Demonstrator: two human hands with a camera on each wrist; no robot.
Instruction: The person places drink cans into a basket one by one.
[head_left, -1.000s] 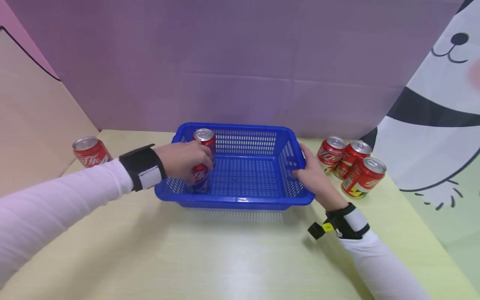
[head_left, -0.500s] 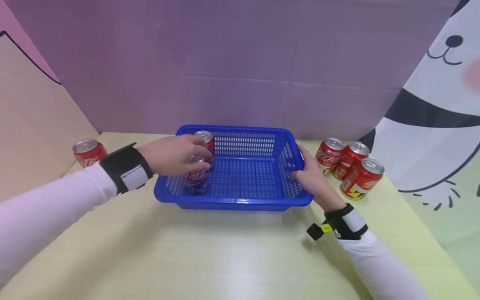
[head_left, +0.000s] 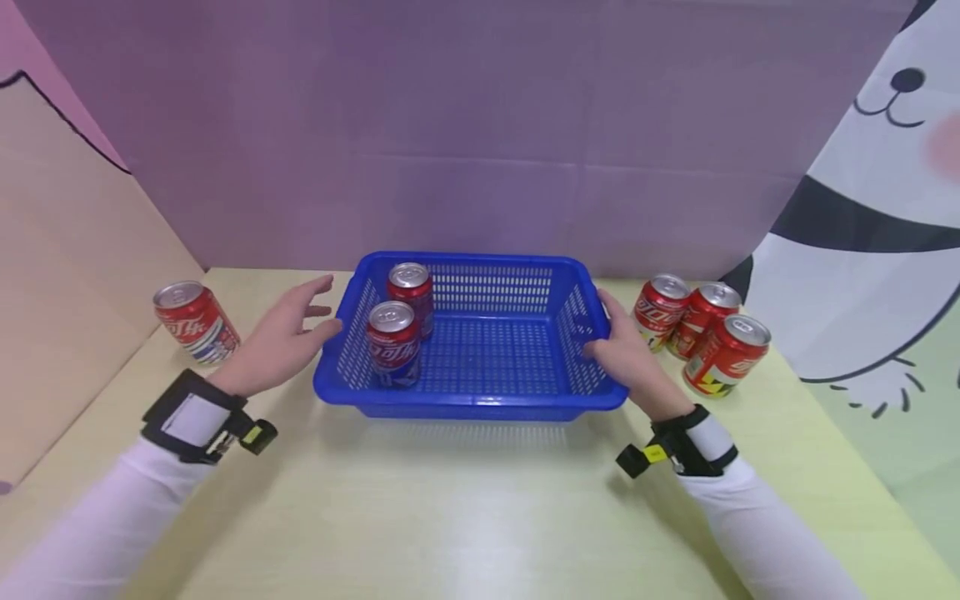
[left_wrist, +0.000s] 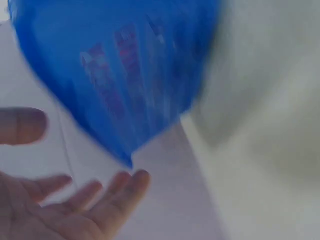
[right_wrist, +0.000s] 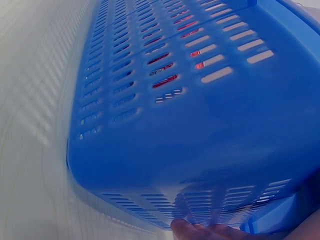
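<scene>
A blue plastic basket (head_left: 480,401) with slotted walls rests on the table. Two red-and-blue soda cans stand upright at its left end, a front can (head_left: 394,350) and a rear can (head_left: 412,292). My left hand (head_left: 277,346) is just outside the basket's left rim, fingers spread and nothing in them. In the left wrist view, the fingers (left_wrist: 117,200) appear below a blurred basket corner (left_wrist: 100,60). My right hand (head_left: 628,357) grips the basket's right side, thumb over the rim and fingers outside. Its fingertips (right_wrist: 187,229) touch the slotted wall in the right wrist view.
One red can (head_left: 197,323) stands left of my left hand. Close together on the right are three more cans: a left can (head_left: 660,308), a back can (head_left: 705,317) and a front can (head_left: 726,358). A purple wall covering (head_left: 472,150) rises behind the basket.
My left hand has let go of the front can in the basket and pulled back left over the rim, opening its fingers. The right hand and the basket stay in place.
</scene>
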